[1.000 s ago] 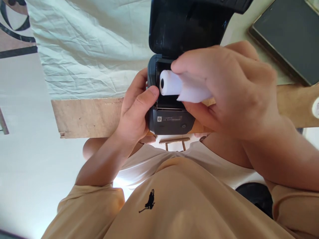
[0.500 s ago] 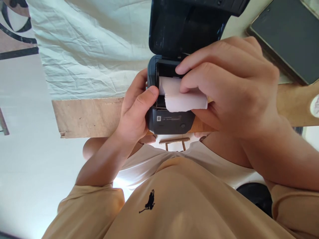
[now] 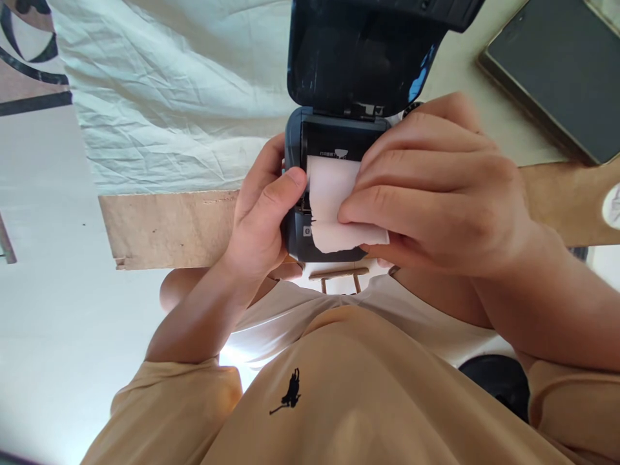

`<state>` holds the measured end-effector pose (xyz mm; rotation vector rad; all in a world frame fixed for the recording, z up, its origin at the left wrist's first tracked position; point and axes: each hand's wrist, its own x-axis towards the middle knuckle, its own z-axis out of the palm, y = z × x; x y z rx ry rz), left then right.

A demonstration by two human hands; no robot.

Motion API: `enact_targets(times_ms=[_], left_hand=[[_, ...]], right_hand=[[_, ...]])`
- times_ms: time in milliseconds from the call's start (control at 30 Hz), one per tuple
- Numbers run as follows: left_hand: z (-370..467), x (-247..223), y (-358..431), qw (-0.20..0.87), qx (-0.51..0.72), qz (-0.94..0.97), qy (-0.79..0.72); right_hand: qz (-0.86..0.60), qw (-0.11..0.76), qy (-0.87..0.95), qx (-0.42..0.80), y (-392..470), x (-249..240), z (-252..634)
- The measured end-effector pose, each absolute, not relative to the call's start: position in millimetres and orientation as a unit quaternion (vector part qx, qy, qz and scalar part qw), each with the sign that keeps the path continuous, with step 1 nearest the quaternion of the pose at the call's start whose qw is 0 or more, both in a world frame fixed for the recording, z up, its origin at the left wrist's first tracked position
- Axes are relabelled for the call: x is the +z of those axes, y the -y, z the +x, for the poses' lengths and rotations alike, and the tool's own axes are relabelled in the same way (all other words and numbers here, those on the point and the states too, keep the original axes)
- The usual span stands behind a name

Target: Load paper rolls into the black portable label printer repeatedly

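A small dark label printer (image 3: 324, 248) sits at the table's front edge, its lid (image 3: 363, 61) swung up and back. White paper (image 3: 332, 187) lies in its compartment, and the torn free end hangs over the front of the body. My left hand (image 3: 261, 206) grips the printer's left side, thumb on the rim of the compartment. With bent fingers, my right hand (image 3: 436, 187) holds the paper's right part near its free end. Those fingers cover the compartment's right side, and the thumb is mostly hidden beneath them.
A dark smartphone (image 3: 557, 71) lies at the upper right. Pale, wrinkled cloth (image 3: 184, 97) covers the table behind the printer. The bare wooden edge (image 3: 169, 229) runs along the front, with a round white sticker (image 3: 613, 206) at the far right.
My right hand has drawn the paper's free end towards me, so it now covers much of the printer's front. More of the compartment's back wall shows. My left hand keeps its grip.
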<state>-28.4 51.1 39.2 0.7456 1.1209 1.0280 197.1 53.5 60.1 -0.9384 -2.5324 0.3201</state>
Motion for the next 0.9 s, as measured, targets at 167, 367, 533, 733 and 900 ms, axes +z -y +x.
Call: enact_targets(times_ms=[167,367,533,733,900], left_hand=[[-29,40,-52,0.658,0.453,0.353,-0.487],[-30,41,-48,0.664,0.477,0.355,-0.452],[-38,-10,-54,0.663,0.550,0.411,-0.299],[-48,-59,-67,0.599,0.571,0.536,-0.167],[-41,-53,-66,0.591,0.529,0.526,-0.307]], right_hand=[[-0.292,0.261,0.919,0.045,-55,58,197],[-0.257,0.276,0.925,0.046,-58,55,204],[-0.261,0.261,0.929,0.037,-58,55,206],[-0.262,0.253,0.930,0.046,-56,55,200],[-0.354,0.401,0.845,-0.001,-54,43,199]])
